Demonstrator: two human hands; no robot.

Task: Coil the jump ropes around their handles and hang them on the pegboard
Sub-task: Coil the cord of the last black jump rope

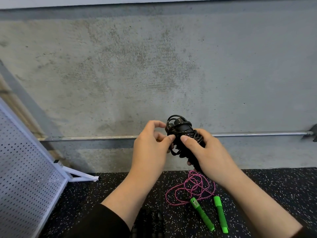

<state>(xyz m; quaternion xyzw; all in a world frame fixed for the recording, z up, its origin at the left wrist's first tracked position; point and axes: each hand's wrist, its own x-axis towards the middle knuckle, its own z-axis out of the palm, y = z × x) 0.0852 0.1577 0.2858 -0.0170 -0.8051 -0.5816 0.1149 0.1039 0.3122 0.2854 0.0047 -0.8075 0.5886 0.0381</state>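
A black jump rope point(181, 130) is wound in coils around its two black handles, held upright in front of the concrete wall. My right hand point(204, 152) grips the handles from the right, thumb across the coils. My left hand point(152, 145) pinches the cord on the bundle's left side. Below on the floor lies a second jump rope with a loose pink cord point(188, 188) and two green handles point(202, 214), uncoiled. The white pegboard point(22, 169) stands at the left edge, seen at a slant.
The speckled black rubber floor point(106, 189) runs along the grey concrete wall point(154, 66). A metal pipe point(257, 134) runs along the wall low down. The pegboard's white foot point(80, 176) sticks out on the floor. A dark object point(151, 220) lies between my forearms.
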